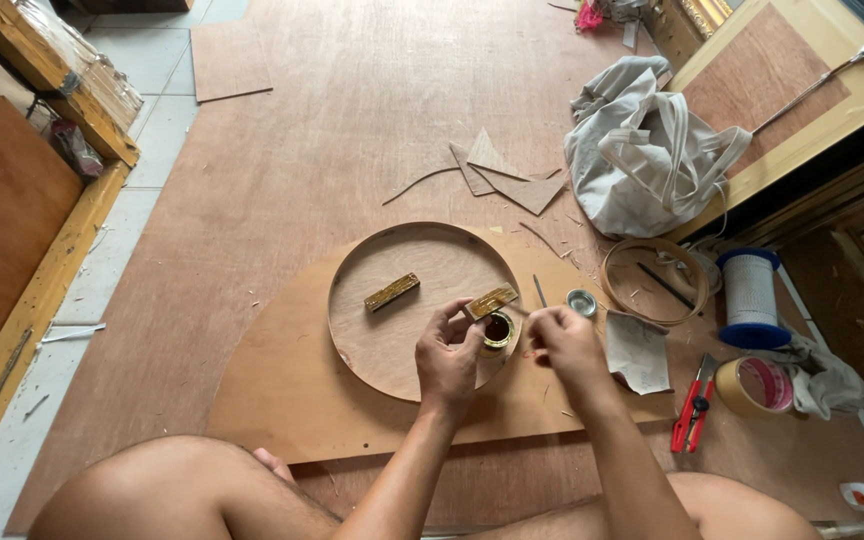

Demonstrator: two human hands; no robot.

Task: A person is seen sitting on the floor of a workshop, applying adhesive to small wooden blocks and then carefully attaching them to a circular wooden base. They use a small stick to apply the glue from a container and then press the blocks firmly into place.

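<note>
Head view: the left hand (449,352) curls closed around a small open jar (496,331) of dark liquid, at 4 o'clock on the round tray (352,330). The right hand (564,342), at 3 o'clock of the jar, pinches something thin; what, I cannot tell. Two gold blocks look coated: one (392,292) mid-tray, one (492,301) at the jar's 12 o'clock. The lid (581,302) lies off, outside the tray.

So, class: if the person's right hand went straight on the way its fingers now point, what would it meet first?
The right hand points left, so it would probably first meet the small open glass jar of dark liquid held by the left hand, though depth is unclear.
</note>
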